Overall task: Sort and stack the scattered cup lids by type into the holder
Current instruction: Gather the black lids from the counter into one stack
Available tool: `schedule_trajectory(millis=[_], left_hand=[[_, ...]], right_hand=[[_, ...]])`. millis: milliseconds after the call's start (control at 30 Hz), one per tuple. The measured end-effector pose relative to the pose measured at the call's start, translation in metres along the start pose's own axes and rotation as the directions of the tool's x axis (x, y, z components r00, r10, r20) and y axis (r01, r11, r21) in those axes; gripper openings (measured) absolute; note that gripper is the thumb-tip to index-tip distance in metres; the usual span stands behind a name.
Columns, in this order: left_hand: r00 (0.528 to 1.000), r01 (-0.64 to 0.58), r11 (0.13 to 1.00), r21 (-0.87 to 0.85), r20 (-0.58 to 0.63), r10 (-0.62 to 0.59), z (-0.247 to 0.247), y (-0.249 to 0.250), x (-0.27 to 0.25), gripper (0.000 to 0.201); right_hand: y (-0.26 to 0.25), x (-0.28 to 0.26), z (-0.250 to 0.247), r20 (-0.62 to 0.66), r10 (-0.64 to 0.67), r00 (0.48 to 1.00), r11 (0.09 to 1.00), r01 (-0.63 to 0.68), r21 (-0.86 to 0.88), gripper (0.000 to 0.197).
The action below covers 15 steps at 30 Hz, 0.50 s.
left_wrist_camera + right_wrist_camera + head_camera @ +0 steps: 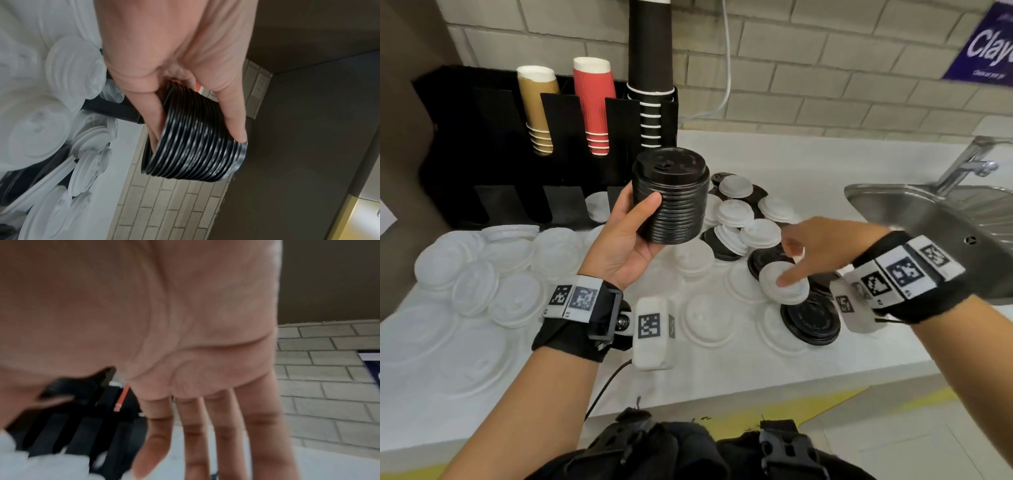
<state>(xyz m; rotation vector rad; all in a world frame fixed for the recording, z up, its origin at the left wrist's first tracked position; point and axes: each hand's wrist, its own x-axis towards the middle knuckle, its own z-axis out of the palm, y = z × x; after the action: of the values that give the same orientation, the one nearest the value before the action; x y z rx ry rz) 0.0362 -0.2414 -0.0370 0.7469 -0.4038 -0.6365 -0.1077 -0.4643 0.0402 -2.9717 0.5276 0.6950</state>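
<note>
café counter; cup holder [493, 144]; steel sink [914, 219]; brick wall [808, 68]

Stacks of paper cups, tan [538, 109], red [594, 106] and black [650, 72], stand at the back of a white counter [808, 356] against a pale brick wall [808, 61]. A steel sink [928, 219] with a chrome tap [969, 164] sits at right, beneath a blue sign [986, 44]; a white cable [726, 68] hangs down the wall.
</note>
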Motion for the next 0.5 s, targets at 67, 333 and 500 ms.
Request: schedule_trajectory(millis=[67,333,500], left_hand=[[1.000,0.002,1.000,-0.002,0.006,-0.002,0.003,-0.003,0.003,0.043],[1.000,0.027,1.000,0.000,0.009,-0.027,0.010,-0.008,0.009,0.045],[0.999,0.038,0.999,0.024,0.032,-0.039,0.012,-0.008,0.013,0.047]], right_hand=[[0.007,0.000,0.020,0.071,0.085,0.994,0.995,-0.081,-0.055,0.071],[0.014,0.003,0.064,0.130,0.203,0.970,0.977,-0.210,0.040,0.101],[0.020,0.003,0.066,0.094,0.172,0.981,0.982,-0.178,0.059,0.085]])
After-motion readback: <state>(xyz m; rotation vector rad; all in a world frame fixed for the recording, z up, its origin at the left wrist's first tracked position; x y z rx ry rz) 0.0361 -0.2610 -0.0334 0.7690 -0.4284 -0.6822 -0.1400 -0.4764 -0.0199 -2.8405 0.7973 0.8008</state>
